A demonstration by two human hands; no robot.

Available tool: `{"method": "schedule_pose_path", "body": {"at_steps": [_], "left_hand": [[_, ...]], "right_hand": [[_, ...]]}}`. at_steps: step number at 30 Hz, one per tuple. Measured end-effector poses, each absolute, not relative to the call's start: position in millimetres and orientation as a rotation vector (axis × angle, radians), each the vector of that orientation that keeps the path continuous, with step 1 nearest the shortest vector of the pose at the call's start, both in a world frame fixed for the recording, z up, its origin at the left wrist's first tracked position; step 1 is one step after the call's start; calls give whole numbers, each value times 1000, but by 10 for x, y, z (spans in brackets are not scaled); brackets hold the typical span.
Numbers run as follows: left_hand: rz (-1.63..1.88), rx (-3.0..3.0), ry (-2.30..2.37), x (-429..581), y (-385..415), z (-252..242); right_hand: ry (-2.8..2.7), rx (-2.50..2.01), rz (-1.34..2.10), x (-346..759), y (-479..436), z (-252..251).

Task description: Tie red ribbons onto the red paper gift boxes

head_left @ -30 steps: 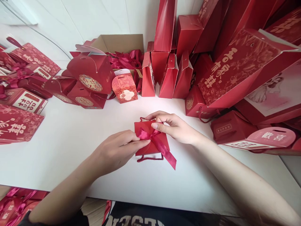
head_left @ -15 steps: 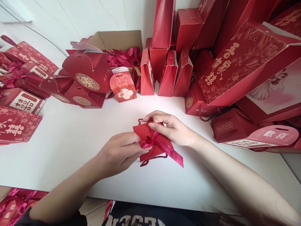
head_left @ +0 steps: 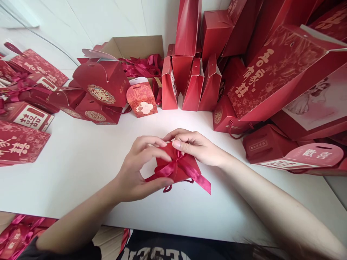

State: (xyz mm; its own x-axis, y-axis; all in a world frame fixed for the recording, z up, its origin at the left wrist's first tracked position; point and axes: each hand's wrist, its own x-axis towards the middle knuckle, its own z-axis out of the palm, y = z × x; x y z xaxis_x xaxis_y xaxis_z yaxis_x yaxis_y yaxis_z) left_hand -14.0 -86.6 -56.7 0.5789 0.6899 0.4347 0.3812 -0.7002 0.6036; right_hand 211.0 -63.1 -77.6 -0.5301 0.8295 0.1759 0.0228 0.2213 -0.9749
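A small red gift box (head_left: 192,163) with dark red cord handles sits on the white table in front of me. Across its top runs a shiny magenta ribbon (head_left: 201,181), gathered in the middle with a loop on the left and a tail to the lower right. My right hand (head_left: 202,147) is at the far right side of the box, its thumb and fingers closed on the ribbon near the gathering. My left hand (head_left: 133,171) is spread around the left side, fingers and thumb apart beside the ribbon loop.
Behind stand a cardboard carton (head_left: 135,45) full of magenta ribbons and an orange-red box (head_left: 143,95). Red gift boxes crowd the left (head_left: 34,117) and are stacked high on the right (head_left: 271,79). Ribboned boxes (head_left: 16,236) lie low at the near left, below the table edge.
My left hand has opened from its pinch on the ribbon, fingers spreading apart. The ribbon's left loop now lies wider, with a tail showing to the left. My right hand has barely moved.
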Motion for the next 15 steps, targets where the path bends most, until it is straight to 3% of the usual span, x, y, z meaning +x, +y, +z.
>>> {"method": "schedule_pose_path", "body": {"at_steps": [15], "left_hand": [[642, 2235, 706, -199, -740, -559]], "right_hand": [[-1683, -741, 1456, 2192, -600, -751]]}}
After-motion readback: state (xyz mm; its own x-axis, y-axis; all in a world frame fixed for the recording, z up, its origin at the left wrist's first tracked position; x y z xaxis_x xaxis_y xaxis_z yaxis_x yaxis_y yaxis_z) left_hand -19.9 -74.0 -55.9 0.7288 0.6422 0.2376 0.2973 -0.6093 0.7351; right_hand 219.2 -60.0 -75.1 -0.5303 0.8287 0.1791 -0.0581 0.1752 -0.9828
